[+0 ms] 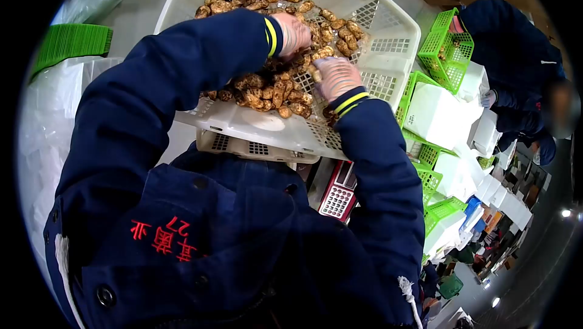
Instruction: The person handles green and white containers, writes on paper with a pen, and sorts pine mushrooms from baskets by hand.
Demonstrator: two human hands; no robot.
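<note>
A large white plastic crate (398, 31) with slotted walls and floor lies in front of me. Brown, knobbly mushrooms (264, 92) are heaped in it, one pile on the near side and another at the far left. My left hand (294, 35) reaches down among the mushrooms in the middle, its fingertips hidden below it. Close by on the right, my right hand (337, 77) has its fingers curled around a pale-stemmed mushroom (315, 74). Both hands seem to wear thin, see-through gloves.
Below the crate sits a red scale or calculator (340, 192) with keys. Green baskets (446, 52) and white foam boxes (434, 113) line the right side, where a co-worker (510, 49) stands. Stacked green trays (73, 46) and clear plastic bags (45, 134) are at left.
</note>
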